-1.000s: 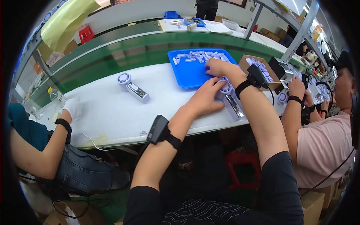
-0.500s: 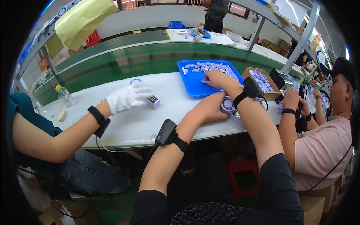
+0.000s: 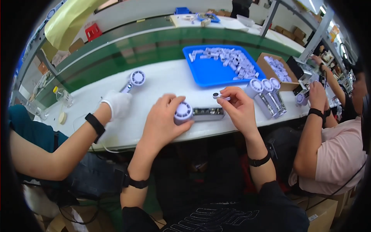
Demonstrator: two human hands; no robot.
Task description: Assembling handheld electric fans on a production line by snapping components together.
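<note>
A pale lilac handheld fan (image 3: 208, 114) lies on the white tabletop in front of me, its handle pointing right with the electronics inside exposed. My left hand (image 3: 164, 121) is closed around the round fan head, thumb on the near side and fingers on the far side. Just above the handle's right end, my right hand (image 3: 240, 110) pinches a small lilac plastic piece (image 3: 222, 97) with a dark round spot at one end. The piece is held apart from the fan. Beyond, a blue tray (image 3: 210, 79) contains a heap of similar lilac pieces.
Three more fans (image 3: 266, 96) stand close together right of my right hand. Behind them is a cardboard box (image 3: 290, 86) of lilac parts. At left, a co-worker's white-gloved hand (image 3: 118, 104) is by another fan (image 3: 137, 78). A co-worker in pink (image 3: 336, 154) sits at right.
My right hand has come back from the tray with a small lilac piece. My left hand has moved left with a fan, away from the others. The co-worker's gloved hand has shifted nearer the table edge.
</note>
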